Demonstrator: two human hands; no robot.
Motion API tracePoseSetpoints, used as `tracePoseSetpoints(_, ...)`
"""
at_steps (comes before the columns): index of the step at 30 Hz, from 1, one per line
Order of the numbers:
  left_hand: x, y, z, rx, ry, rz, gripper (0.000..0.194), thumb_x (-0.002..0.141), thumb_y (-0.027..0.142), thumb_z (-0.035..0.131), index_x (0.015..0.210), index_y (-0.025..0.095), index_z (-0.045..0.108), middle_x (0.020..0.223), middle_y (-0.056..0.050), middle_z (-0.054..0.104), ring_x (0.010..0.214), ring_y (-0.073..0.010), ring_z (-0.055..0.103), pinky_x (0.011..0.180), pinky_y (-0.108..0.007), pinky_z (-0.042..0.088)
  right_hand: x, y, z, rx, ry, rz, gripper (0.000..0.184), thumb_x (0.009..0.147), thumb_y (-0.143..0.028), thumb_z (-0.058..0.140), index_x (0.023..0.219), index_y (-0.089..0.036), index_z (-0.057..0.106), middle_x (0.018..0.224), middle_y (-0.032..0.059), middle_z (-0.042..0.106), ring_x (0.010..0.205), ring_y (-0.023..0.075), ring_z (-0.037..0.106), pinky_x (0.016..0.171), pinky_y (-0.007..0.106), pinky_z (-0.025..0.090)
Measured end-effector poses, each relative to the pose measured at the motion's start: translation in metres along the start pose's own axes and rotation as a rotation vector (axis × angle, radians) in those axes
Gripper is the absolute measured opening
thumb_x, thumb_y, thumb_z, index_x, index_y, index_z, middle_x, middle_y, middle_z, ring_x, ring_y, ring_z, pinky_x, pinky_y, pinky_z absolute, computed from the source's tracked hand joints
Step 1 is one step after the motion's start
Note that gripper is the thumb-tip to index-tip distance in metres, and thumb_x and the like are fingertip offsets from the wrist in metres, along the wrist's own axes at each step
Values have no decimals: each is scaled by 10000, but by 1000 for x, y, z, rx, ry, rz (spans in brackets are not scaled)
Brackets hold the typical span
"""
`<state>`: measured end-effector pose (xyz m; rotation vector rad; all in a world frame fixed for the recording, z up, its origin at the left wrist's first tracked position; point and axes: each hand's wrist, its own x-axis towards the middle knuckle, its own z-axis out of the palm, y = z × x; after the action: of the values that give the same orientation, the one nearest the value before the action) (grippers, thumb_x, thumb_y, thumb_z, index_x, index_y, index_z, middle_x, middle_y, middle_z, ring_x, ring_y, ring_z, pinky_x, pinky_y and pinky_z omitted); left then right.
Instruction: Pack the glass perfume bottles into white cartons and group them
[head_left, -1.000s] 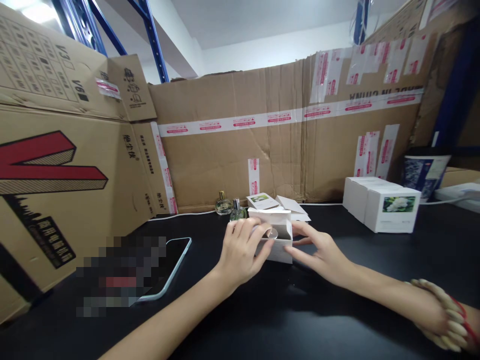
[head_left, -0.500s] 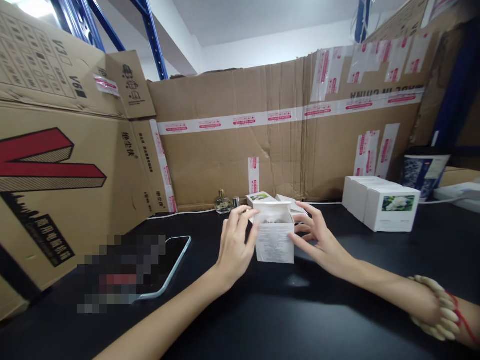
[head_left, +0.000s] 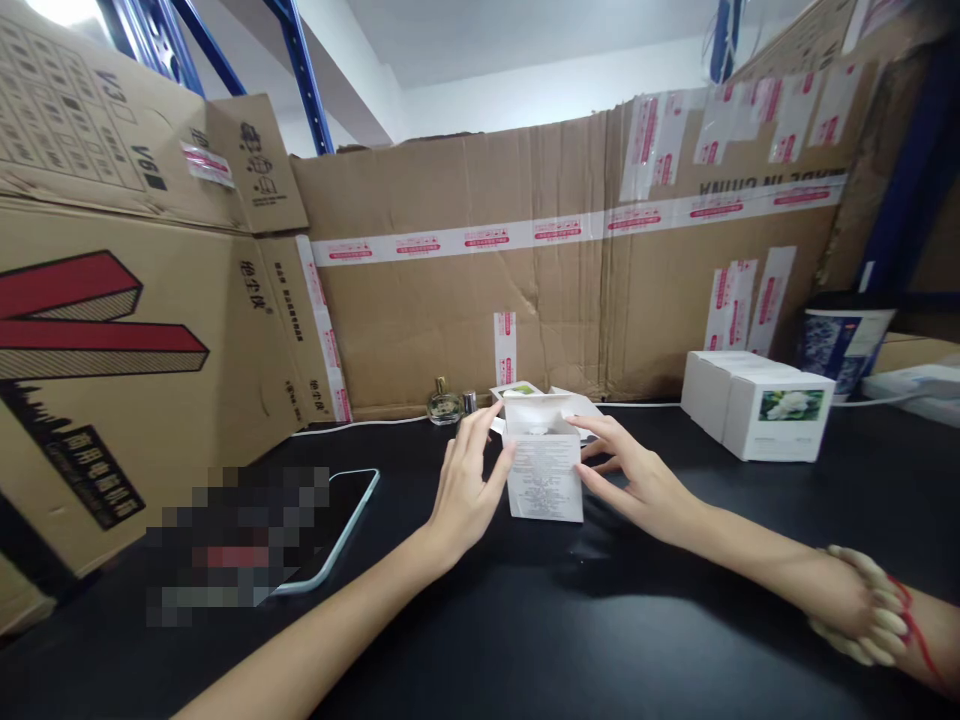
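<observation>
A small white carton [head_left: 544,478] with printed text on its near face stands upright on the black table [head_left: 525,620], its top flaps up. My left hand [head_left: 465,490] holds its left side, fingers reaching to the top edge. My right hand [head_left: 637,478] presses its right side, the index finger on the top flap. Behind the carton lie a flat white box with a green picture [head_left: 514,390] and a white flap. Two small glass perfume bottles [head_left: 444,404] stand at the back by the cardboard wall.
A phone [head_left: 330,530] lies face up at the left. Two white boxes with a flower picture [head_left: 772,416] stand at the right, with a blue patterned cup [head_left: 844,340] behind. Large cardboard cartons [head_left: 112,330] wall in the left and the back.
The carton lay tilted with its opening toward me; both hands have stood it upright, and the top flaps are now being folded over.
</observation>
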<state>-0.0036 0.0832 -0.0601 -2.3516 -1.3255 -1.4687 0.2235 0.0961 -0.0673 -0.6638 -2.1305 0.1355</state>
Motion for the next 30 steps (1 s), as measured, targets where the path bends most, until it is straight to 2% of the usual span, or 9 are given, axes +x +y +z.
tracePoseSetpoints(3, 2, 0, 1, -108, 13, 20, 379, 943, 335, 426, 1310, 251, 379, 1265, -61, 466, 997, -139, 513, 861, -318, 423, 0, -1, 0, -98, 33, -67, 493, 925, -224, 432, 1384, -317, 279, 1382, 72, 320, 1056, 152, 566, 744, 261, 586)
tracePoseSetpoints(6, 1, 3, 2, -178, 69, 65, 333, 933, 290, 451, 1259, 229, 421, 1139, -46, 533, 891, -111, 523, 786, -265, 432, 0, -4, -2, -237, 122, -156, 513, 906, -116, 376, 1378, -304, 302, 1451, 82, 210, 1218, 199, 458, 780, 283, 578)
tracePoseSetpoints(8, -1, 5, 4, -190, 87, 63, 324, 928, 278, 460, 1244, 220, 421, 1060, -38, 551, 844, -104, 518, 763, -259, 433, 1, -5, -3, -311, 154, -204, 522, 888, -63, 350, 1356, -294, 344, 1448, 84, 214, 1255, 208, 420, 839, 315, 559)
tracePoseSetpoints(11, -4, 5, 7, -224, 84, 18, 320, 932, 283, 450, 1242, 226, 395, 1034, -36, 547, 841, -104, 520, 751, -262, 439, 1, -5, -4, -393, 142, -230, 484, 877, -73, 375, 1313, -279, 415, 1425, 85, 254, 1264, 224, 410, 881, 340, 539)
tracePoseSetpoints(16, -4, 1, 10, -248, 90, 24, 302, 930, 273, 454, 1222, 242, 385, 1058, -38, 542, 878, -108, 534, 764, -272, 443, -1, -5, -1, -439, 153, -195, 376, 879, -194, 463, 1251, -243, 456, 1367, 102, 339, 1203, 245, 472, 787, 320, 566)
tracePoseSetpoints(23, -5, 3, 12, -322, 68, 35, 248, 929, 264, 448, 1163, 209, 383, 1042, -55, 561, 902, -118, 561, 784, -281, 470, 0, -9, -3, -468, 235, -159, 334, 866, -229, 476, 1199, -235, 448, 1340, 93, 381, 1129, 217, 530, 755, 309, 562)
tracePoseSetpoints(26, -7, 4, 13, -363, 52, 51, 277, 935, 242, 438, 1199, 223, 358, 1098, -56, 552, 927, -110, 566, 802, -268, 478, 1, -7, -4, -409, 254, -80, 324, 862, -277, 503, 1178, -232, 450, 1317, 84, 399, 1151, 209, 506, 764, 305, 564)
tracePoseSetpoints(30, -8, 6, 8, -247, 28, 148, 196, 944, 203, 415, 1134, 221, 459, 1064, -43, 535, 975, -112, 549, 857, -261, 465, 0, -3, -3, -268, 246, -55, 329, 874, -264, 505, 1198, -242, 450, 1288, 66, 419, 1160, 186, 486, 811, 284, 559)
